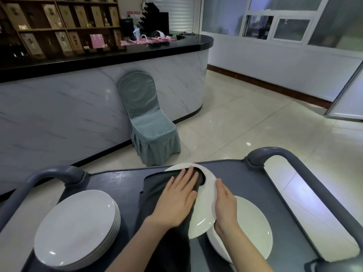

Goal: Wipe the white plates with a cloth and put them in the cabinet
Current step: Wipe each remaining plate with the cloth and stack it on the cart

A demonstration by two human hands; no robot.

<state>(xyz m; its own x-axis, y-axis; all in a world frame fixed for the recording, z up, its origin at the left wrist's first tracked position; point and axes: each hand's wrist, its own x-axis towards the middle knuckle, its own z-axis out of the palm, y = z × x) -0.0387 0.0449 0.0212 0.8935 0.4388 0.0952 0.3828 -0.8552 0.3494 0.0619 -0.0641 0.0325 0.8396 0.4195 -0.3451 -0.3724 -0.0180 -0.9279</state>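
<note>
Wiping step: flat left hand (177,195) presses cloth (153,186) onto 1 white plate (204,207), right hand (224,203) gripping its rim; next likely needs a steady lift.

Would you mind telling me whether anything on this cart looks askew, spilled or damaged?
Nothing is spilled or broken. Only the tilted plate sits askew: the right hand holds its rim, and it overlaps the flat plate while the left hand presses the cloth on it. The stack looks tidy.
</note>
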